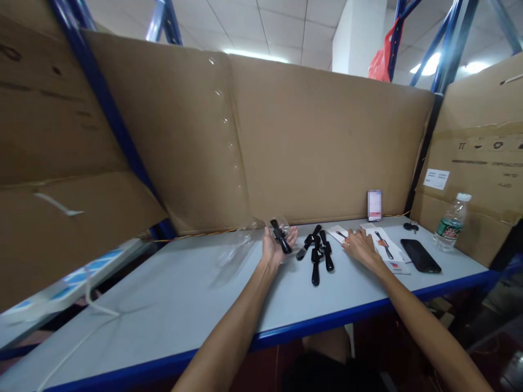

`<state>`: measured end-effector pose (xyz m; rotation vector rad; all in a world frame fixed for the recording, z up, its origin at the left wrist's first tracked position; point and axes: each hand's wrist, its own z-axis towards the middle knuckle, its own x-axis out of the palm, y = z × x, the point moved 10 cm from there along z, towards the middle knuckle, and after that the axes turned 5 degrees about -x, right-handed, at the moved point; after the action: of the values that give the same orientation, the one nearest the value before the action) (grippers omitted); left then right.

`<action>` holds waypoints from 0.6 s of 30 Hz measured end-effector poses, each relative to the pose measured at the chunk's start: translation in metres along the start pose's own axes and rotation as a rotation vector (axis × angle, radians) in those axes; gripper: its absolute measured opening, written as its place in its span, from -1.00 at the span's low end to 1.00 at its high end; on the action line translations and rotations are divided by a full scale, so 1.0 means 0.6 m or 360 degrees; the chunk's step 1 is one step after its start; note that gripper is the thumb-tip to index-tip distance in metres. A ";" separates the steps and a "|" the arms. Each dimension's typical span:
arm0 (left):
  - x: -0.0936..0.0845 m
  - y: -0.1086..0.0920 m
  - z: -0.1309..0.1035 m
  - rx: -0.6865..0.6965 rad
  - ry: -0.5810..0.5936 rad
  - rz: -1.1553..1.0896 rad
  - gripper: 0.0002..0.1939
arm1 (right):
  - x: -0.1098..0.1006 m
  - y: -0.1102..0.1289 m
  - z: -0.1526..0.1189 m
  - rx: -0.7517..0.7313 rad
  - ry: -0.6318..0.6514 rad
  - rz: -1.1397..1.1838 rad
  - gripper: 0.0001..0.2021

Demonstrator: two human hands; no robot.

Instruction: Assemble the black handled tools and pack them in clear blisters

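My left hand (274, 247) is palm up, its fingers curled around a black spokeshave (280, 236) in a clear plastic bag. To its right, several more black spokeshaves (316, 261) lie in a loose, overlapping group on the table. My right hand (360, 246) reaches over a white printed card (337, 233), fingertips pinched at its right edge. Part of the card's picture is hidden by the fingers. Just right of that hand lies a stack of similar cards (384, 245) with a spokeshave printed on top.
Clear plastic bags (239, 247) lie left of my left hand. A black phone (420, 255), a water bottle (449, 223) and keys (411, 226) are at the right. A small lit screen (374, 205) leans on the cardboard wall (327, 141). A blue edge (310, 326) borders the table.
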<state>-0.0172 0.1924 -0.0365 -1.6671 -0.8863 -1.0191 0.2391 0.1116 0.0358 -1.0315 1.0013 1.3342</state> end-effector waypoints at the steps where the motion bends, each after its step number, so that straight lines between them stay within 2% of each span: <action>1: -0.003 -0.004 0.002 0.0011 -0.0010 -0.0008 -0.44 | 0.020 -0.013 -0.003 0.0040 0.0116 -0.0017 -0.54; 3: -0.008 -0.010 0.005 0.0029 -0.0031 -0.0032 -0.43 | 0.043 -0.026 -0.009 0.0077 0.0220 -0.0025 -0.52; 5: -0.011 -0.014 0.006 0.0033 -0.0027 -0.0061 -0.42 | 0.036 -0.023 -0.013 0.0074 0.0171 -0.0045 -0.51; 9: -0.005 -0.015 0.003 0.0031 0.0055 -0.0092 -0.41 | -0.034 -0.006 -0.037 0.0136 -0.0102 -0.0083 -0.53; 12: 0.000 -0.012 -0.001 0.0040 0.0074 -0.0110 -0.43 | -0.096 0.010 -0.097 0.0239 -0.0332 0.0038 -0.50; 14: 0.005 -0.007 -0.001 0.0036 0.0085 -0.0113 -0.44 | -0.119 0.037 -0.151 0.0194 -0.0427 0.0159 -0.52; 18: 0.010 -0.002 0.000 0.0053 0.0101 -0.0118 -0.44 | -0.106 0.123 -0.245 -0.0099 -0.0345 0.0449 -0.58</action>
<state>-0.0159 0.1934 -0.0306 -1.5755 -0.9243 -1.0957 0.1682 -0.0485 0.0587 -0.7895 0.9699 1.6787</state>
